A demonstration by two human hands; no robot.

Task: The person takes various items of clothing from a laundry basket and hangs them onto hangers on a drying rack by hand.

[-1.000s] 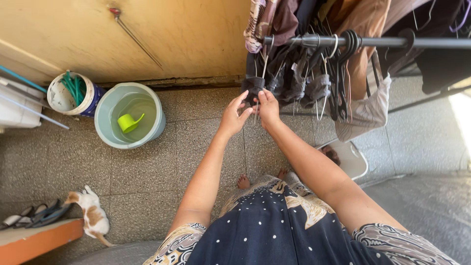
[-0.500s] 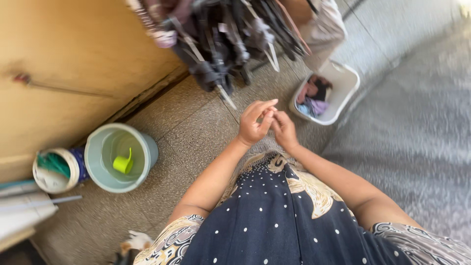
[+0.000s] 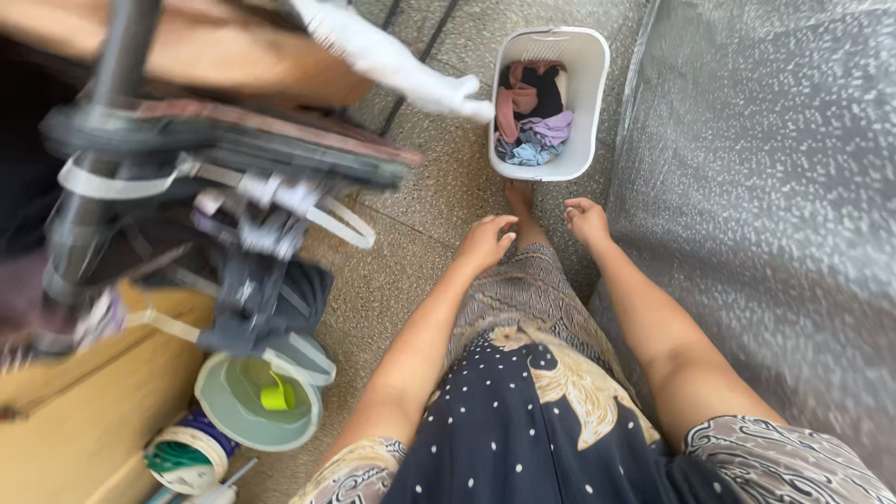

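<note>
My left hand [image 3: 483, 242] and my right hand [image 3: 587, 220] hang in front of me above the speckled floor, apart from each other, fingers loosely curled and holding nothing. Just beyond them stands a white laundry basket [image 3: 591, 75] with crumpled pink, lilac, blue and black clothes [image 3: 530, 117] inside. My bare foot [image 3: 519, 198] shows between the hands and the basket. A clothes rack [image 3: 103, 103] loaded with dark hangers [image 3: 252, 252] and garments fills the upper left, close to the camera and blurred.
A pale green bucket [image 3: 233, 415] with a lime scoop [image 3: 275, 397] stands at lower left beside a white tub [image 3: 182, 457] of green tubing. A yellow wall runs along the left. A grey textured mat [image 3: 765, 187] covers the floor at right.
My view has swung from the hanging clothes to the basket. My hands have left the garment on the rack, come down and moved apart.
</note>
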